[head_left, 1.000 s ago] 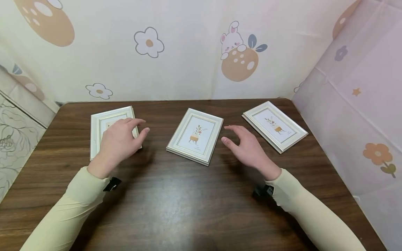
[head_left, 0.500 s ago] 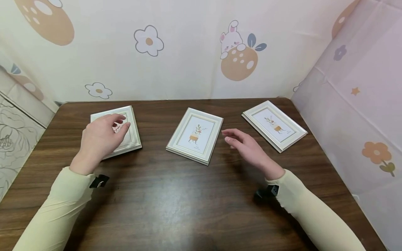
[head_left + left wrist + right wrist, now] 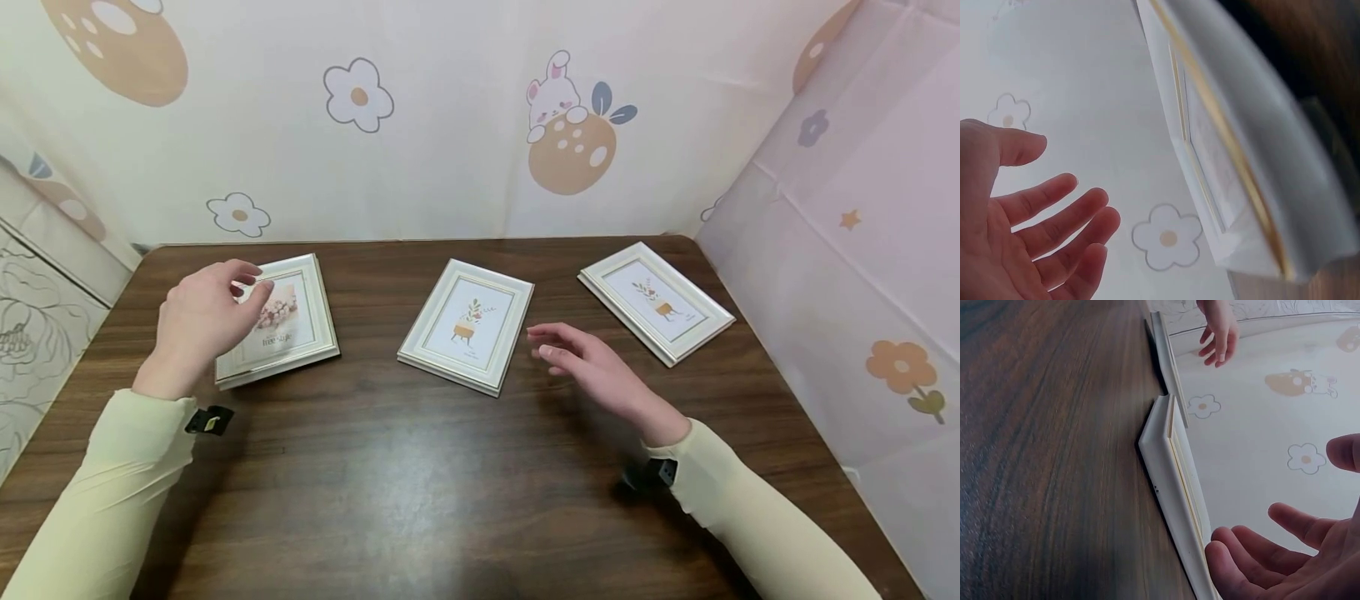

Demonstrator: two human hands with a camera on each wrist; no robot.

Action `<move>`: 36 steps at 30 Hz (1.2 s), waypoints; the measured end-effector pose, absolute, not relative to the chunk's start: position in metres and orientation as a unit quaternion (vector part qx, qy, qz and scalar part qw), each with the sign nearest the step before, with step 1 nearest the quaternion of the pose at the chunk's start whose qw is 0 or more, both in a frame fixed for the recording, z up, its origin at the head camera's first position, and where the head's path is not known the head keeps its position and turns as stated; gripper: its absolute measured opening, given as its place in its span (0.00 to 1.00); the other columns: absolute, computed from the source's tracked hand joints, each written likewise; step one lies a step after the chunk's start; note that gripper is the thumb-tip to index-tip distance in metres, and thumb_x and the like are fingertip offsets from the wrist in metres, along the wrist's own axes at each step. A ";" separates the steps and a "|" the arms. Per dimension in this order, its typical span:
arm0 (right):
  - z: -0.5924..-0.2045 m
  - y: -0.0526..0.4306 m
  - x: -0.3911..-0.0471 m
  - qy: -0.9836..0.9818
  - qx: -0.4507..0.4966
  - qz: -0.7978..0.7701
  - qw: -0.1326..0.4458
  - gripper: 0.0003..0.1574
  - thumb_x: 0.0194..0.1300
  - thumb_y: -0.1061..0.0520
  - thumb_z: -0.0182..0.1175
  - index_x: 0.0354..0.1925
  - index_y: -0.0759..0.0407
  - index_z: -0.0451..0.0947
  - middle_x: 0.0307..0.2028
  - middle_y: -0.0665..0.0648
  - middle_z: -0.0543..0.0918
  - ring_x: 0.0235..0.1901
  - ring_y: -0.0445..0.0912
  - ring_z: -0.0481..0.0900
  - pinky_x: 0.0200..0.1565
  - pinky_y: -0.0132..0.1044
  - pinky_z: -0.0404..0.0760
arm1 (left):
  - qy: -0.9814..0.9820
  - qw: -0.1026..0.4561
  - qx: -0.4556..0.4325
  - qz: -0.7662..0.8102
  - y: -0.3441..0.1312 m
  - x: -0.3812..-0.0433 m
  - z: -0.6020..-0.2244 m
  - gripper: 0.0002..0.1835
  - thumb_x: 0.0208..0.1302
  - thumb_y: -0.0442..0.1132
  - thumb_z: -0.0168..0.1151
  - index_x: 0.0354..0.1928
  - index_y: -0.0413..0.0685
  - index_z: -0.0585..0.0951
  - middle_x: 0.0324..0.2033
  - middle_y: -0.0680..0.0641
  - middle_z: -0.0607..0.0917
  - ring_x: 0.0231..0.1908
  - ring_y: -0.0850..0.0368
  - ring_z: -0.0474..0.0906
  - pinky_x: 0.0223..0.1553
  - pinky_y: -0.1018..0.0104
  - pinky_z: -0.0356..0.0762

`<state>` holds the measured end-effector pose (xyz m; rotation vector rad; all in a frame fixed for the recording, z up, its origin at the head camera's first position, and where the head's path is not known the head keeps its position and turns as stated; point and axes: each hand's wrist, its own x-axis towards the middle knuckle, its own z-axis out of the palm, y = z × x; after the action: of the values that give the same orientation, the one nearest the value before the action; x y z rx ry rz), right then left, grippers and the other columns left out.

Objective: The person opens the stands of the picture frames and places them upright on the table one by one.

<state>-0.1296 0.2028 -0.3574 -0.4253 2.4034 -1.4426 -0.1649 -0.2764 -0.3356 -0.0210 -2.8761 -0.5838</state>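
Observation:
Three white picture frames lie on the dark wooden table. Over the left edge of the left picture frame [image 3: 322,312], which shows pink flowers, hovers my left hand [image 3: 206,312]; its fingers are loosely bent and hold nothing. The left wrist view shows that hand's fingers [image 3: 1063,231] apart from the frame's side. The middle picture frame [image 3: 468,325] has a potted-plant print. Just right of it, my right hand [image 3: 592,371] hangs with relaxed fingers and nothing in them. A similar print is in the right picture frame [image 3: 656,302], turned at an angle behind my right hand.
The brown table [image 3: 405,483] runs back to a patterned cloth backdrop [image 3: 442,150] with flowers and a rabbit. Another cloth side [image 3: 862,250] stands along the right. A black strap [image 3: 210,420] sits at my left wrist.
My left hand has moved left across the left picture frame, uncovering its flower print. My right hand has drifted slightly down and toward me. The frames lie where they were.

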 end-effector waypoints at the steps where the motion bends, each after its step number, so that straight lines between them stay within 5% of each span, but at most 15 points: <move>1: -0.357 0.203 -0.129 0.836 -0.150 -0.504 0.155 0.25 0.77 0.55 0.51 0.67 0.65 0.68 0.64 0.65 0.74 0.60 0.56 0.76 0.56 0.54 0.78 | -0.975 0.101 -0.005 -0.196 -0.279 -0.166 -0.335 0.25 0.72 0.57 0.48 0.57 0.46 0.79 0.49 0.40 0.84 0.45 0.41 0.80 0.33 0.41 0.71; 17: -0.360 0.202 -0.115 0.883 -0.191 -0.406 0.136 0.31 0.67 0.55 0.66 0.66 0.56 0.71 0.60 0.58 0.78 0.59 0.51 0.76 0.58 0.54 0.76 | -0.987 0.021 0.009 -0.160 -0.322 -0.190 -0.332 0.31 0.73 0.61 0.44 0.58 0.41 0.75 0.51 0.32 0.81 0.47 0.31 0.75 0.36 0.38 0.70; 36: -0.355 0.213 -0.133 0.917 -0.235 -0.320 0.046 0.35 0.60 0.55 0.71 0.65 0.55 0.73 0.61 0.56 0.77 0.56 0.55 0.78 0.53 0.50 0.79 | -0.983 -0.040 0.003 -0.177 -0.357 -0.218 -0.345 0.33 0.74 0.62 0.43 0.56 0.37 0.74 0.54 0.28 0.77 0.52 0.27 0.71 0.48 0.32 0.67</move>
<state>-0.1334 0.2130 -0.3546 -0.7168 2.7983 -0.9764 -0.2175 -0.3570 -0.3447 0.0082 -3.1704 -0.5718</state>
